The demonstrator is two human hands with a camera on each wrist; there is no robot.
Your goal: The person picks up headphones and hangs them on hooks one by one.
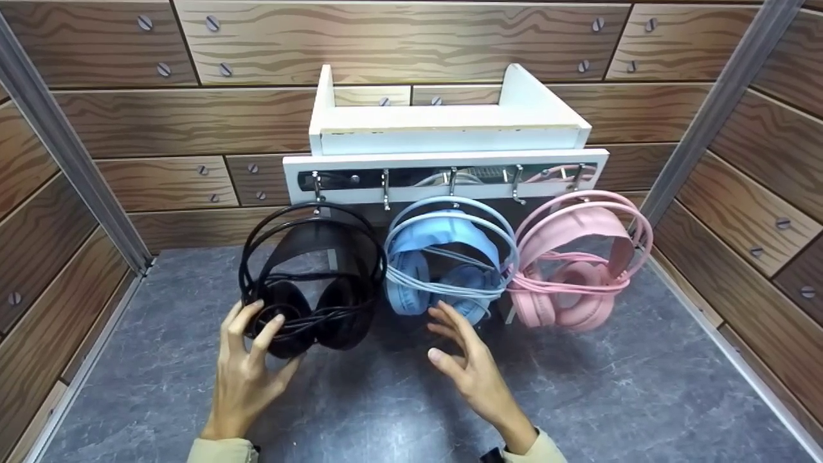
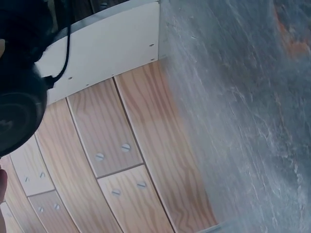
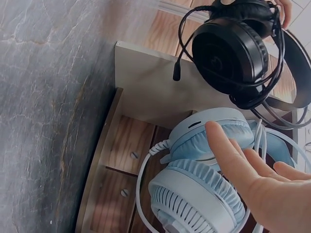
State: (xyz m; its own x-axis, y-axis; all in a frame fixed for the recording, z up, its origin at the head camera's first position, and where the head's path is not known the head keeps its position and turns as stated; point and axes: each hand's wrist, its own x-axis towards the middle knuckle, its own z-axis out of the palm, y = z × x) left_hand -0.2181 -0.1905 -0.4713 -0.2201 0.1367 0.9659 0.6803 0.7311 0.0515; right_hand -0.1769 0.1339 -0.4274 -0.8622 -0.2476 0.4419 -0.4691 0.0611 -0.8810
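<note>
Black headphones (image 1: pixel 344 315) with a bundled cord hang at the leftmost hook (image 1: pixel 317 185) of a white rack. My left hand (image 1: pixel 244 370) grips their left ear cup, fingers over its side and thumb below. The left wrist view shows a dark ear cup (image 2: pixel 19 119) at its left edge. Blue headphones (image 1: pixel 408 289) hang at the middle hook, their cord wrapped around them. Just below their ear cups is my right hand (image 1: pixel 476 376), fingers loosely extended and holding nothing. Seen from the right wrist, the right hand (image 3: pixel 257 189) overlaps the blue headphones (image 3: pixel 194 194).
Pink headphones (image 1: pixel 588 305) hang at the rightmost hook, close beside the blue ones. The white rack (image 1: pixel 443 161) has a shelf on top and stands against a wood-patterned wall (image 1: pixel 411 38). Beneath lies a grey marbled tabletop (image 1: pixel 611 399), with metal posts (image 1: pixel 707 109) at the corners.
</note>
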